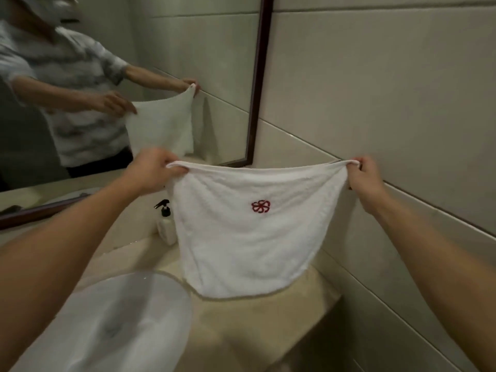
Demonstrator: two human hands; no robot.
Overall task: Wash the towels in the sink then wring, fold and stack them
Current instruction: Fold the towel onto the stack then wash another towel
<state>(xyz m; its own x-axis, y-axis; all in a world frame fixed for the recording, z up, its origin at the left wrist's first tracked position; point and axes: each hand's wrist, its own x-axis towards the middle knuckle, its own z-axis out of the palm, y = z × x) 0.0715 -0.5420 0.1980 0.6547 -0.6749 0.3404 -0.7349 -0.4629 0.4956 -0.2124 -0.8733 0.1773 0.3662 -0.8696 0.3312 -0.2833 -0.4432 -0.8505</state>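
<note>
Beige stone counter (257, 326) with inset basin, seen from above.
A white oval sink (115, 334) is set into the counter at lower left. A white soap bottle (167, 229) with a black pump stands on the counter near the back, beside the mirror's dark frame (257, 84).

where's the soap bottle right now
In the head view the soap bottle stands on the beige counter left of centre, behind the sink, partly hidden by the left edge of the white towel held above the counter.
</note>
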